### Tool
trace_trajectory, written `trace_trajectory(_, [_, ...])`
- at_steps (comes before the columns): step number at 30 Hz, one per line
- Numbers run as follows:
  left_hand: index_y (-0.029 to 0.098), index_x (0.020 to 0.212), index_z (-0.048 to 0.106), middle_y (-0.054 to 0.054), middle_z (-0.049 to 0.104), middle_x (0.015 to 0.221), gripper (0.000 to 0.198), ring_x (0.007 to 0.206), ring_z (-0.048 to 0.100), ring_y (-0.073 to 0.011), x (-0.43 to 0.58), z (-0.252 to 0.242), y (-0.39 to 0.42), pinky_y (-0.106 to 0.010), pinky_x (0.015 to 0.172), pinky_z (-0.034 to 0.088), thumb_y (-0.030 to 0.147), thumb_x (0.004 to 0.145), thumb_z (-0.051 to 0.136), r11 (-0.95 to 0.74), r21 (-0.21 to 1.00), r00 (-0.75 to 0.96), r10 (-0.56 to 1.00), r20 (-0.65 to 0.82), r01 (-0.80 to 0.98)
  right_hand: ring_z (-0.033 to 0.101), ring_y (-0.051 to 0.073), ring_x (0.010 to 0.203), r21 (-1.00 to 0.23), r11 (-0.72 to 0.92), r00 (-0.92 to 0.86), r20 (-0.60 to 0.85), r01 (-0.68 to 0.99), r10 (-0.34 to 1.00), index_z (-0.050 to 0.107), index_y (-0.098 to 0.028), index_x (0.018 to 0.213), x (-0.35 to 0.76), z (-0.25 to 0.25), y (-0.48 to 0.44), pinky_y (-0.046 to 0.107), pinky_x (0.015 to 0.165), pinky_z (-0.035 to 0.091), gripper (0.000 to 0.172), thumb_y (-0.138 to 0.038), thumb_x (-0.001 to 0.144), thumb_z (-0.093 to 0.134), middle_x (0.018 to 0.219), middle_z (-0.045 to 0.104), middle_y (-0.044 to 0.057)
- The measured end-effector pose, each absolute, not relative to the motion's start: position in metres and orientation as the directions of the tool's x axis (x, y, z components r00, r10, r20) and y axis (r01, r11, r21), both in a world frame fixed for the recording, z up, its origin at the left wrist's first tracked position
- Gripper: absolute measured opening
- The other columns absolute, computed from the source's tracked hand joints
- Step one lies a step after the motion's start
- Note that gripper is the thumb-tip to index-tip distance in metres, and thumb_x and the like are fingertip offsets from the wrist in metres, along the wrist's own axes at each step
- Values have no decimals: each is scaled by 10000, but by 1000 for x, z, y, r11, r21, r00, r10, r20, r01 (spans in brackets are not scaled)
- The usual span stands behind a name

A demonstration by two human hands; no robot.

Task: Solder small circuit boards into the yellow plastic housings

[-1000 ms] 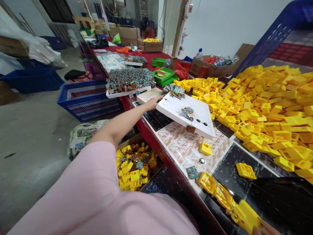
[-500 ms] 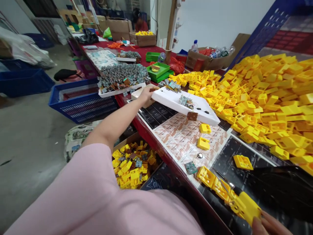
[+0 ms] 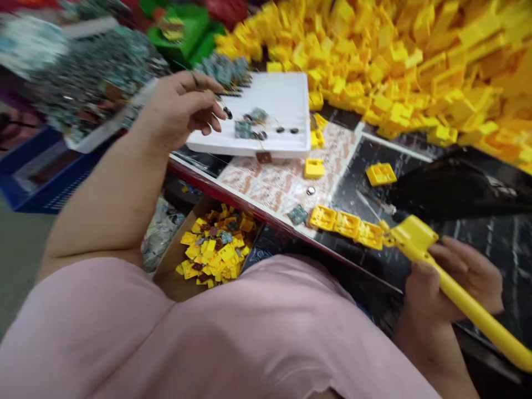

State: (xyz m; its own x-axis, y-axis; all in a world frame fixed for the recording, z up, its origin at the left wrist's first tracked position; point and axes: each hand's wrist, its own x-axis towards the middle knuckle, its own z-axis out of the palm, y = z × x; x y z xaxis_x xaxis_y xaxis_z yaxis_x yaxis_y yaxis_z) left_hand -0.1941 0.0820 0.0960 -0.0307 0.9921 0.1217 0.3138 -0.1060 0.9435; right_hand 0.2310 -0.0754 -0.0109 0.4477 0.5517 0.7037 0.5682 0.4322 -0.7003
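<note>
My left hand (image 3: 189, 108) hovers over the left side of a white tray (image 3: 286, 100), its fingers loosely curled and apart. A small dark round part (image 3: 227, 112) with a wire is by its fingertips; I cannot tell if they touch. In the tray are small circuit boards (image 3: 243, 129) with wires, and a brown board (image 3: 264, 157) hangs at its front edge. My right hand (image 3: 453, 277) is closed round a yellow plastic piece with a long handle (image 3: 415, 238). Just left of that piece, yellow housings (image 3: 347, 224) sit in a row, beside a loose circuit board (image 3: 298, 214).
A big heap of yellow housings (image 3: 374, 66) covers the back right. Piled circuit boards (image 3: 95, 83) and green trays (image 3: 187, 33) are at the back left. Below the table edge stands a carton (image 3: 166, 277) of yellow parts. A blue basket (image 3: 25, 188) is at the left.
The view has turned downward. My left hand has let go of the white tray, which was tilted and now lies flatter. More of my right hand and the yellow piece's long handle show.
</note>
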Motion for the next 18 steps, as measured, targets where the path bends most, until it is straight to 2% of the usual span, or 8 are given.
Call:
trace_trajectory(2, [207,914,628,4,723,691,485,547,638,-138,-164,94,73,-264,453,404,539,660,875,-97,931,161,986,43,351,646,178,548,-620,449,412,775,644,479,770,-340,1108,233,-13,-76,308,436,505,602,-770,688,753,851,736,59])
trace_trajectory(5, [166,891,651,-48,734,743,375,626,686,-163,-119,84,62,-264,501,453,494,782,798,-119,890,466,878,-113,440,683,190,585,-548,444,315,809,709,496,789,-247,1076,234,-12,-83,301,480,548,595,-759,851,586,787,741,73])
trace_trajectory(7, [155,916,683,-48,716,770,230,665,694,-158,-88,77,57,-285,567,498,378,864,688,-246,861,601,795,-82,444,716,193,626,-542,471,247,797,696,551,783,-225,1074,233,-7,-89,292,550,585,495,-658,895,623,754,744,52])
trace_trajectory(8, [156,921,694,-42,708,779,187,687,698,-156,-74,73,54,-294,606,519,330,873,644,-349,833,636,772,-4,429,738,197,676,-557,487,226,782,673,581,768,-226,1107,233,-5,-91,289,595,601,426,-584,895,674,805,760,47])
trace_trajectory(10, [165,949,714,-47,714,860,193,786,710,-165,-48,65,46,-311,699,542,273,884,568,-573,688,637,743,206,446,766,215,793,-592,514,191,750,621,633,714,-236,1214,234,0,-94,297,670,623,384,-460,902,719,957,779,54])
trace_trajectory(12, [179,1009,726,-56,723,951,246,838,702,-173,-29,57,34,-319,733,534,265,901,522,-709,441,624,700,347,550,769,205,816,-545,541,65,740,640,669,629,-233,1330,239,2,-93,289,693,624,414,-393,950,669,972,779,47])
trace_trajectory(15, [175,1201,686,-77,732,981,369,825,691,-222,-17,42,13,-344,690,520,367,926,532,-750,126,708,657,259,649,723,131,627,-383,589,-213,682,711,700,605,-236,1328,247,2,-87,215,662,589,357,-257,973,635,794,759,-17])
trace_trajectory(18, [141,1316,625,-122,729,1082,632,958,683,-291,-27,33,0,-389,770,534,591,873,609,-777,65,760,627,169,626,692,108,578,-340,612,-295,647,714,703,664,-278,1161,251,0,-80,195,635,567,289,-154,904,710,810,760,-29])
